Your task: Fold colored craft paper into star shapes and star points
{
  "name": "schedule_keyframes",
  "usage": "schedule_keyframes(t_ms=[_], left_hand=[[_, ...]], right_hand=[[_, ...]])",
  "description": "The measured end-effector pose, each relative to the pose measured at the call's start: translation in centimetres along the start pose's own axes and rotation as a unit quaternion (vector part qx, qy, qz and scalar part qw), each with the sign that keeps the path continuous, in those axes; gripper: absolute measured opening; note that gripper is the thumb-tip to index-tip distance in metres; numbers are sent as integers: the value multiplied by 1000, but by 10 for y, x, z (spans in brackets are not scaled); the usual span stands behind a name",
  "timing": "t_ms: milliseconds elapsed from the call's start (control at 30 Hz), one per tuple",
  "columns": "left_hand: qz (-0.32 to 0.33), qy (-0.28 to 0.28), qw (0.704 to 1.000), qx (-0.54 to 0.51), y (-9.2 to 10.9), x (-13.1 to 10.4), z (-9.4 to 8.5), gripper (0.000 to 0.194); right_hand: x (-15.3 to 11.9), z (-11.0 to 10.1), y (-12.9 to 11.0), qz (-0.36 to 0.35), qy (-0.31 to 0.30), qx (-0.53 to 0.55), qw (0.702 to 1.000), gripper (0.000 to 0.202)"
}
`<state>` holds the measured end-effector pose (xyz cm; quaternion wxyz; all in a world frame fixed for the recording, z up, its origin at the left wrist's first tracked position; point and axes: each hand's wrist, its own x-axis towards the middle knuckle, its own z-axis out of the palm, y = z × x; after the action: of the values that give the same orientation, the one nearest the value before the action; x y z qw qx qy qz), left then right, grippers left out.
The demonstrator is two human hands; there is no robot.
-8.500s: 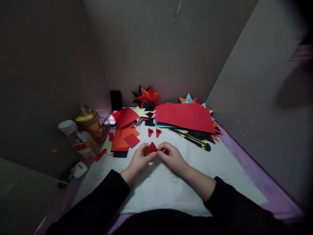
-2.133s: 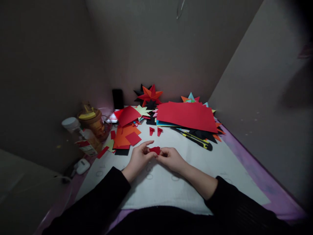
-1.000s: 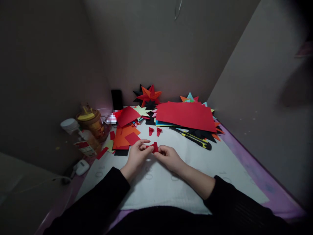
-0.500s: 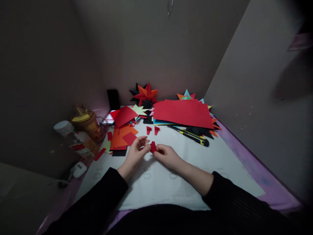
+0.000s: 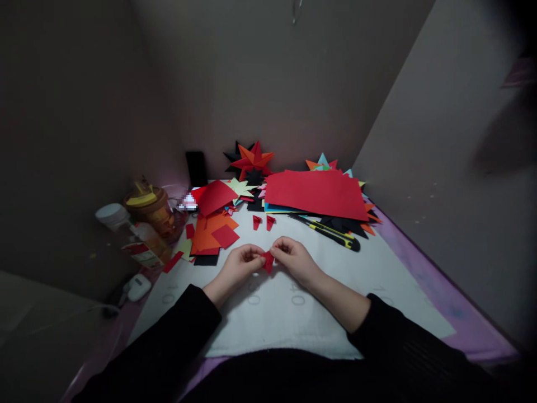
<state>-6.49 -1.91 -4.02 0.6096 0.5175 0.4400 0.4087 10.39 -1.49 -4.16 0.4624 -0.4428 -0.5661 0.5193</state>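
A small folded piece of red paper is pinched between my two hands above the white mat. My left hand grips its left side with thumb and fingers. At its upper right, my right hand closes thumb and fingertips on the paper; the fingers partly cover it. Just beyond my hands lie two small folded red paper pieces, side by side. Left of my left hand, a red paper square rests on orange paper.
A yellow-black utility knife lies to the right, before a stack of red sheets. Paper stars stand by the wall. On the left are a white-capped bottle, a brown cup and a white case.
Both hands have shifted slightly, and the red paper between them has been turned, its narrow end now pointing down. My right hand has moved up to the paper's upper edge.
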Motion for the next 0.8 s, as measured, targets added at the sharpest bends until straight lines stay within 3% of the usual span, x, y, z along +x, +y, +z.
schedule_keyframes(t_ms=[100, 267, 500, 800], left_hand=[[-7, 18, 999, -38, -1, 1, -1, 22], [-19, 46, 993, -104, -2, 1, -1, 24], [-23, 37, 986, -163, 3, -1, 2, 26], [-17, 57, 992, -115, 4, 1, 1, 18]], right_hand=[[-1, 0, 3, -51, -7, 19, 999, 15], [-5, 0, 0, -147, -61, -101, 982, 23], [-4, -1, -1, -154, -17, -118, 981, 19], [-5, -1, -10, -141, -7, -99, 985, 14]])
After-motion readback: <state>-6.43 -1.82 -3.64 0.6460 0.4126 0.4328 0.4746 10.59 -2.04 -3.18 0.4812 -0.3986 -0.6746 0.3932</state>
